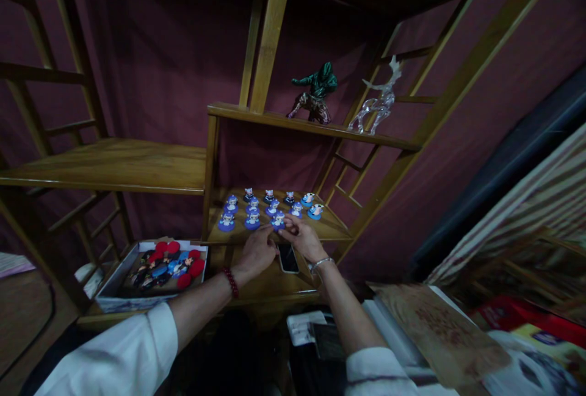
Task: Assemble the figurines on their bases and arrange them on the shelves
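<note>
Small purple-and-white figurines (252, 219) on round purple bases stand in rows on the lower shelf (238, 238) of a wooden rack. At the front row's right end, one figurine (278, 219) stands between my two hands. My left hand (260, 248) reaches it from the left, with its fingertips at the base. From the right, my right hand (302, 238) has thumb and fingers closed in on the same figurine. Just below my hands lies a dark-screened phone (288, 259). My fingers partly hide the figurine's lower edge.
An open box (153, 304) of red, blue and black figurines sits at left. Blue-based figurines (315, 212) and dark-based ones (269, 196) stand nearby. Above are a green-hooded statue (320, 88) and a clear deer (378, 103). A brown paper bag (434, 329) lies at lower right.
</note>
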Motion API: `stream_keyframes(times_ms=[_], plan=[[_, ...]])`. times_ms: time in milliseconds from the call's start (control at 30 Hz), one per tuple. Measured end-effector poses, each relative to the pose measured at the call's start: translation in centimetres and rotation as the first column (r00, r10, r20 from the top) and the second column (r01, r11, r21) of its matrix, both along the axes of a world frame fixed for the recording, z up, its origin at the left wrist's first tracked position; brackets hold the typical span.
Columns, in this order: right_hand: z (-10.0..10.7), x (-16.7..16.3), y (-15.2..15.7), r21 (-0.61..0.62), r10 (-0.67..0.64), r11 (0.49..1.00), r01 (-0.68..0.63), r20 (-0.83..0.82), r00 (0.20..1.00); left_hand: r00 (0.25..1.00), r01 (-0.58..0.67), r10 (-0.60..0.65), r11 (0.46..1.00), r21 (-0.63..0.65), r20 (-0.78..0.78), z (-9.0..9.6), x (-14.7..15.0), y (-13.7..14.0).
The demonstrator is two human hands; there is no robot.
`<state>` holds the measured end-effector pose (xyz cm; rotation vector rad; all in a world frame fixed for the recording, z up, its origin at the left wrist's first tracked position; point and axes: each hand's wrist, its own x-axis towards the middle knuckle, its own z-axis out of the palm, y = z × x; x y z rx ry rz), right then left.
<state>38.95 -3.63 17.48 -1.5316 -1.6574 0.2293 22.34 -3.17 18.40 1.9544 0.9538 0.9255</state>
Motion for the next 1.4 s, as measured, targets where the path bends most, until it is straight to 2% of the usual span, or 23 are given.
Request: stream_keyframes(times_ms=[300, 600, 867, 1133, 1300, 1400], plan=[[-0.2, 0.3, 0.2, -0.011, -0.037, 0.999, 0.037, 0.037, 0.999, 1.0, -0.005, 0.006, 0.999, -0.032, 0.017, -0.1, 0.0, 0.1], [-0.3, 0.0, 0.2, 0.006, -0.029, 1.0, 0.029, -0.011, 1.0, 1.0, -0.002, 0.003, 0.999, -0.05, 0.013, 0.2, -0.1, 0.1], [-0.2, 0.0, 0.2, -0.014, 0.005, 1.0, -0.006, -0.031, 1.0, 0.999, 0.022, -0.022, 1.0, 0.011, -0.027, 0.3, -0.2, 0.1], [-0.5, 0.3, 0.2, -0.008, -0.029, 1.0, 0.029, 0.032, 0.999, 0.991, 0.038, -0.006, 0.971, 0.236, -0.136, 1.0, -0.9, -1.2], [-0.3, 0.3, 0.2, 0.006, -0.036, 0.999, 0.036, 0.061, 0.997, 0.971, 0.068, 0.038, 0.903, 0.425, -0.237, 0.7, -1.2, -1.5], [-0.3, 0.3, 0.1, 0.01, -0.034, 0.999, 0.033, 0.066, 0.997, 0.956, 0.107, 0.04, 0.872, 0.477, -0.289, 0.2, -1.1, -1.4]])
